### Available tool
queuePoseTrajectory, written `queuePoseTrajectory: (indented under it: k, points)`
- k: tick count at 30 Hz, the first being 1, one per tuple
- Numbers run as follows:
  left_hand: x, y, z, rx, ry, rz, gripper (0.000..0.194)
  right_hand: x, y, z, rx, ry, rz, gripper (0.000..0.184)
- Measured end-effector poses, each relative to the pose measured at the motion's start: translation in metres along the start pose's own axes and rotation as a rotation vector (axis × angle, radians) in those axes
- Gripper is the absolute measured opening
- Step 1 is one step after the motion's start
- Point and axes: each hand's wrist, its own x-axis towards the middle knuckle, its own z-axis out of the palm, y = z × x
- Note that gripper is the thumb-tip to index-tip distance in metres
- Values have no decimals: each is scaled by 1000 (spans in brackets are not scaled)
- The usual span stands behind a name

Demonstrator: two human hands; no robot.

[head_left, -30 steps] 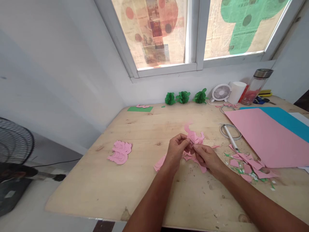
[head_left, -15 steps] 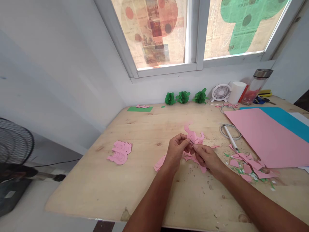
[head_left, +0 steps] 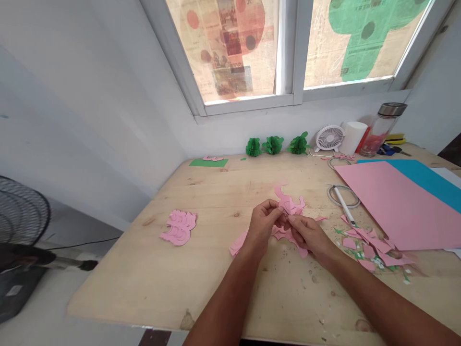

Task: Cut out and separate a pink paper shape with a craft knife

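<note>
My left hand (head_left: 265, 222) and my right hand (head_left: 307, 234) meet over the table, fingertips almost touching. Between them they pinch a cut piece of pink paper (head_left: 291, 206) with curling, wavy strips that rise beyond the fingers. The exact spot of the pinch is partly covered by my thumbs and fingers. More pink paper pieces (head_left: 238, 243) lie on the table under and beside my hands, partly hidden by them. Off to the left sits a pile of scalloped pink paper cut-outs (head_left: 179, 228).
Pink and green scraps (head_left: 374, 250) lie on the right beside a white pen (head_left: 345, 206) and a large pink sheet (head_left: 399, 206). Along the wall stand green paper balls (head_left: 272, 144), a small white fan (head_left: 330, 138) and a glass bottle (head_left: 382, 129). A green strip (head_left: 208, 163) lies far left.
</note>
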Motion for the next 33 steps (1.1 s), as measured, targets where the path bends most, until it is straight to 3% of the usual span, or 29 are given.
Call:
queuePoseTrajectory:
  k: [33]
  points:
    - [-1, 3, 1, 1, 12, -9, 16, 0, 1, 0, -9, -1, -2, 38]
